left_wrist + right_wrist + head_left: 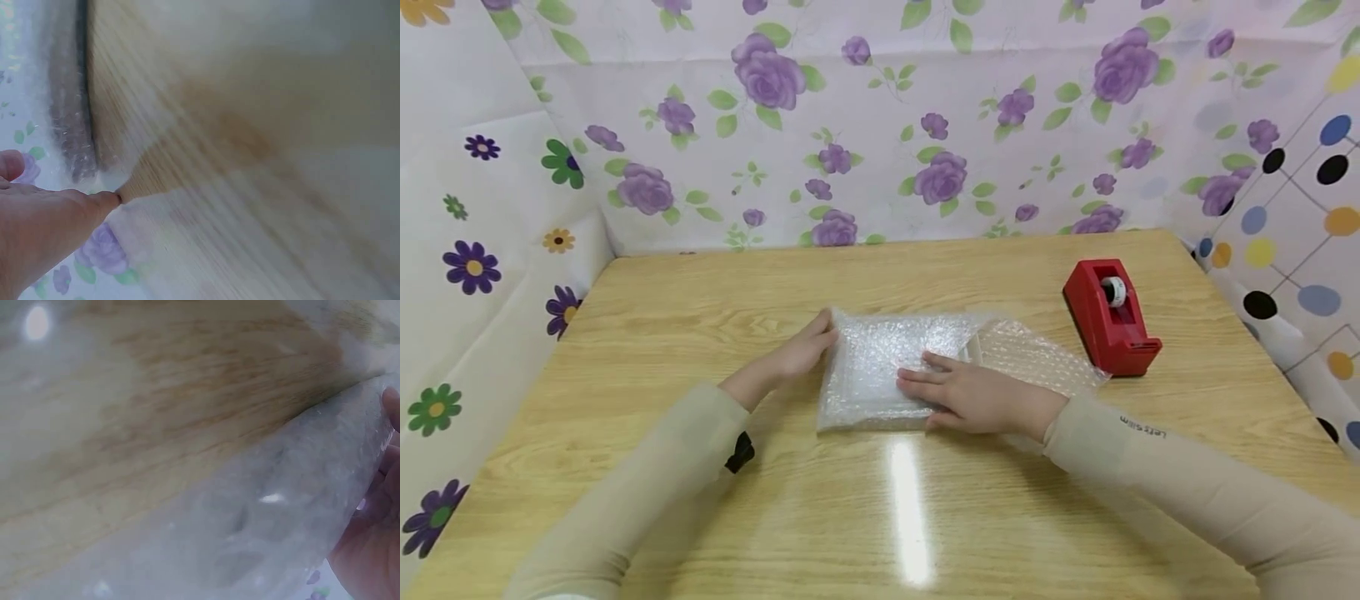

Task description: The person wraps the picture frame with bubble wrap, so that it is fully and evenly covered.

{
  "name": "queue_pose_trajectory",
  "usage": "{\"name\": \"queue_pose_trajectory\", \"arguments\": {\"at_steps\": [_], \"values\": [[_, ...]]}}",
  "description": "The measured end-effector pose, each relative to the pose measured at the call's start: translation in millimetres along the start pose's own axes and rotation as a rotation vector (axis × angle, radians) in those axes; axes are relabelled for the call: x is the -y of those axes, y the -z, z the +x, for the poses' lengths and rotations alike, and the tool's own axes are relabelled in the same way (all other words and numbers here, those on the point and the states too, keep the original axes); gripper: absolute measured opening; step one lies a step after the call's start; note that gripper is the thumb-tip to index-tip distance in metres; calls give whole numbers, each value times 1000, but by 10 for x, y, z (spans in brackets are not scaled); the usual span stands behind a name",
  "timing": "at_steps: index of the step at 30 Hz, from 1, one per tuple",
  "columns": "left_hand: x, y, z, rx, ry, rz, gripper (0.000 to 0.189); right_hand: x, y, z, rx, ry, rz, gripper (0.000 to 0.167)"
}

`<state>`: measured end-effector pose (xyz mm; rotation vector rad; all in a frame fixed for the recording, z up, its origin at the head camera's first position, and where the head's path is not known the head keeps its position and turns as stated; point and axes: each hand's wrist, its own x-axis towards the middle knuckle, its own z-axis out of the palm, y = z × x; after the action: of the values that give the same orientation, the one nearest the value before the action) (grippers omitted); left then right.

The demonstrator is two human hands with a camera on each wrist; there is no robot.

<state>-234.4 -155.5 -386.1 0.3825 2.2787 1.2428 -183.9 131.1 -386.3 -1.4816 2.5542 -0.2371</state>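
Observation:
A flat, box-like item wrapped in clear bubble wrap (pixel 880 354) lies on the wooden table. My right hand (pixel 966 396) rests on top of it, fingers spread and pointing left. At its far left corner, my left hand (pixel 805 348) touches the wrap's edge with its fingertips. The left wrist view shows that hand's thumb (pixel 94 203) stretched out close to the lower corner of the wrapped item (pixel 69 94). A loose flap of bubble wrap (pixel 1030 354) spreads to the right, past a pale edge of the item. Bubble wrap (pixel 250 519) fills much of the right wrist view.
A red tape dispenser (pixel 1112 321) with a roll in it stands at the right, by the tip of the loose flap. Flower-patterned cloth (pixel 865 125) hangs behind the table (pixel 737 283). Dotted cloth (pixel 1300 242) borders the right side.

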Motion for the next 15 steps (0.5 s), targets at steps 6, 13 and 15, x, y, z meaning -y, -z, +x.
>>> {"name": "queue_pose_trajectory", "arguments": {"at_steps": [6,13,15], "values": [[6,-93,139,-42,-64,159,64,-10,21,3,28,-19,-9,60],[-43,-221,98,-128,-93,585,71,-49,-6,-11,-9,12,-18,57],[-44,-241,12,-125,-159,705,66,-54,-20,-6,-13,24,-10,56]]}}
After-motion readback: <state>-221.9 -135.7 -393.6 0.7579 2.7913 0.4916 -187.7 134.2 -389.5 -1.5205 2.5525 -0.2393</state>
